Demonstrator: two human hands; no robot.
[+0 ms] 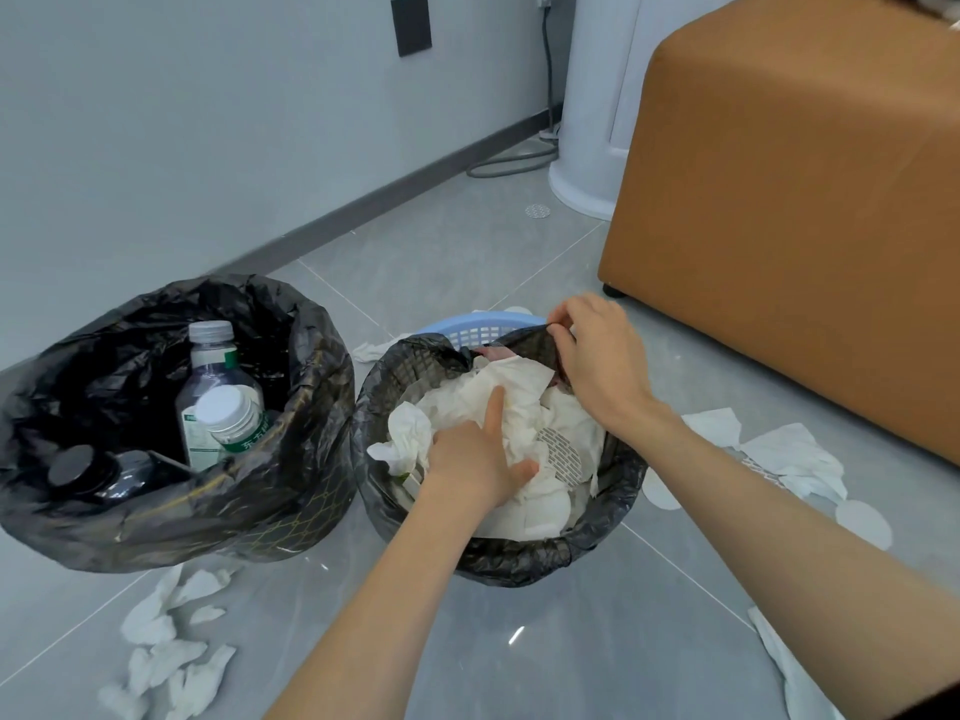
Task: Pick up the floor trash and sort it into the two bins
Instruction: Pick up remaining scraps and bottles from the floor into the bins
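Note:
Two bins lined with black bags stand on the grey floor. The left bin (291,491) holds plastic bottles (221,387). The right bin, a blue basket (483,327), is full of crumpled white tissues (524,392). My left hand (480,459) presses down on the tissues with straight fingers, index pointing forward. My right hand (592,356) pinches the far edge of the black liner (535,340) at the basket's rim. More loose tissues (166,662) lie on the floor at the lower left, and others (795,454) to the right of the basket.
A brown leather ottoman (795,200) stands at the right, close behind the blue basket. A white round appliance (592,122) with a grey hose is by the wall at the back. A floor drain (537,211) sits in front of it.

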